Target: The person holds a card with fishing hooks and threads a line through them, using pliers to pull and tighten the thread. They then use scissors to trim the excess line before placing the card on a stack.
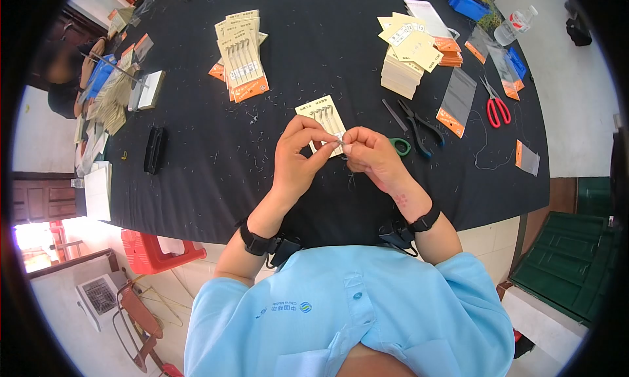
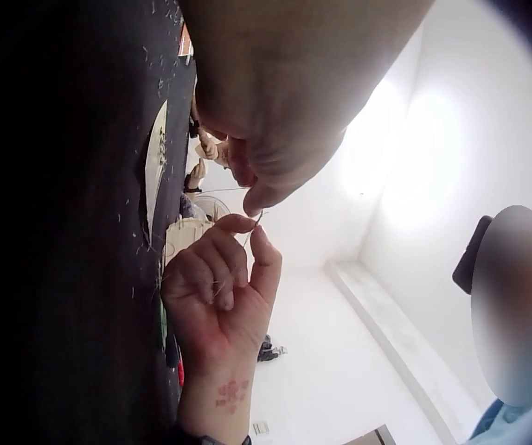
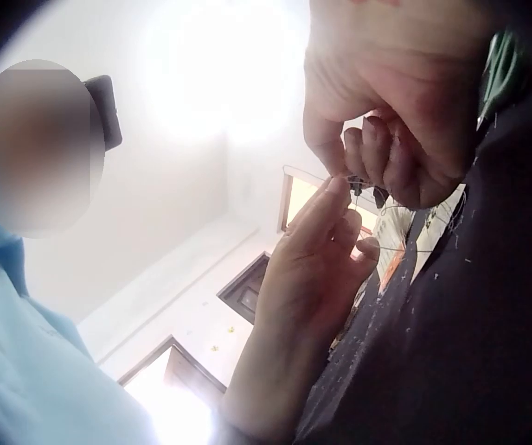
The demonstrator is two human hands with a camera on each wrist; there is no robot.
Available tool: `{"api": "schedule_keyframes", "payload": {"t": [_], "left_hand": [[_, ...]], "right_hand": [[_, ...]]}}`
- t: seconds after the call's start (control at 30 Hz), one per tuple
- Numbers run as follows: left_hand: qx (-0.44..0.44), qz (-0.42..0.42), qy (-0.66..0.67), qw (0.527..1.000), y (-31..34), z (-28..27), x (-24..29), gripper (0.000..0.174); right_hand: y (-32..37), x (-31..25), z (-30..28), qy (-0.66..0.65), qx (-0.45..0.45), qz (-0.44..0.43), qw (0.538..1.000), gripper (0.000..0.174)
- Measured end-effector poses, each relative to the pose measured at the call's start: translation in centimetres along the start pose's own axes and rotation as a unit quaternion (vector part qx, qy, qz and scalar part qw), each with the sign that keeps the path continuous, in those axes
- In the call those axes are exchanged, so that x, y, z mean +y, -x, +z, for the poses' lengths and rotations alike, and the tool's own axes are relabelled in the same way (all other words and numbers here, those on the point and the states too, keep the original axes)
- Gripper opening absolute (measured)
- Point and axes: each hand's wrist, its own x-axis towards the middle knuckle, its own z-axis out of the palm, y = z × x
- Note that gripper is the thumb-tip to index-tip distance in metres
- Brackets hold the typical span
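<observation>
My left hand (image 1: 295, 157) and right hand (image 1: 372, 155) meet fingertip to fingertip over the table, each pinching with thumb and forefinger. Between the tips is a tiny fishing hook (image 2: 259, 219), largely covered by the fingers. Thin fishing line (image 3: 394, 248) trails from them, and my right hand's other fingers curl towards the palm, where some line shows in the left wrist view. Just beyond the hands lies a cream card (image 1: 322, 105) bearing several hooks, its lower part hidden behind the fingers. Green-handled scissors (image 1: 400, 146) lie beside my right hand.
Pliers (image 1: 419, 128) and red-handled scissors (image 1: 498, 108) lie to the right. Stacks of hook cards (image 1: 242, 59) and cream cards (image 1: 401, 75) stand farther back. A black case (image 1: 154, 150) sits at left. Line scraps litter the black cloth (image 1: 196, 193). Another person (image 1: 65, 82) is at the far left.
</observation>
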Motion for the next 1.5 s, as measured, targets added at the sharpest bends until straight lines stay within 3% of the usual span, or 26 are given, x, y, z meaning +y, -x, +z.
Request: {"api": "schedule_keyframes", "payload": {"t": [0.47,0.97,1.5], "left_hand": [[-0.007,-0.018,0.006,1.000,0.04,-0.08,0.17,0.010],[-0.004,0.032,-0.016,0.999,0.09,-0.11,0.02,0.014],[-0.002,-0.032,0.020,0.999,-0.06,-0.19,-0.16,0.011]], "right_hand": [[-0.08,0.03,-0.12,-0.016,-0.013,0.001,1.000,0.006],[0.08,-0.10,-0.30,-0.060,-0.048,0.043,0.996,0.006],[-0.03,-0.07,-0.04,0.007,-0.006,-0.002,1.000,0.006]]}}
